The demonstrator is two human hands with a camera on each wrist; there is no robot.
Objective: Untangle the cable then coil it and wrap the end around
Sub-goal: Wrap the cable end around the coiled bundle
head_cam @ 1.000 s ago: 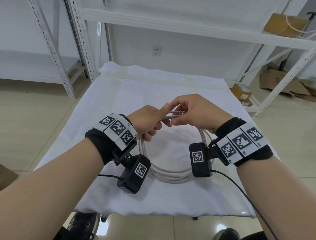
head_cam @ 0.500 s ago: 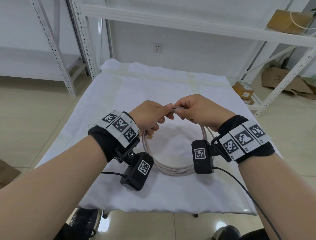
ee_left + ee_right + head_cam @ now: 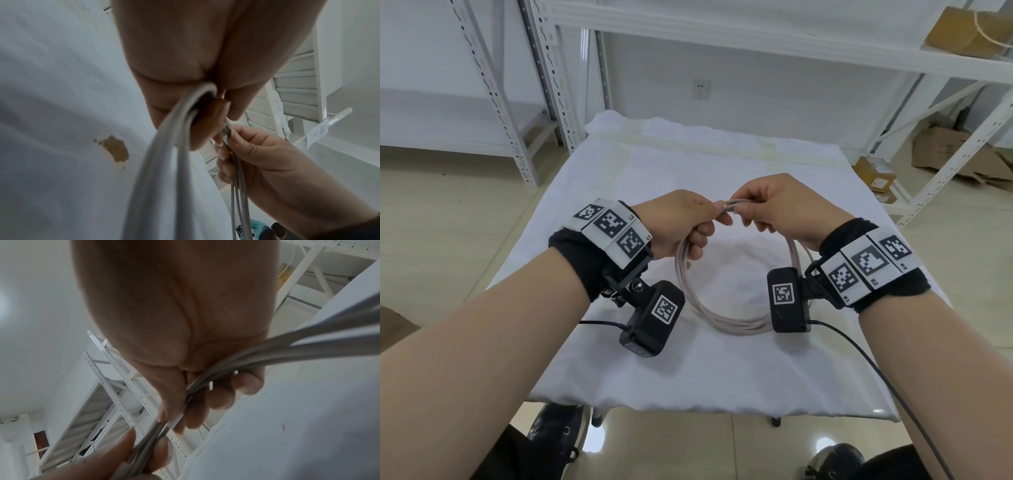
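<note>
A pale grey cable (image 3: 726, 320) hangs as a round coil of several loops above the white-covered table (image 3: 722, 377). My left hand (image 3: 681, 224) grips the top left of the coil, fingers curled round the bundled strands (image 3: 164, 146). My right hand (image 3: 780, 209) holds the top right of the coil and pinches the strands (image 3: 205, 381) between thumb and fingers. The two hands almost touch at the coil's top. The cable's ends are hidden inside the hands.
White metal shelving (image 3: 544, 85) stands behind and to both sides of the table. Cardboard boxes (image 3: 876, 174) lie on the floor at the right, another box (image 3: 962, 31) on the upper shelf. A brown stain (image 3: 116, 149) marks the cloth. Black wires trail from the wrist cameras.
Both hands have lifted a little with the coil. The coil's bottom now hangs slightly higher and the loops look tighter together. The hands stay close at the top.
</note>
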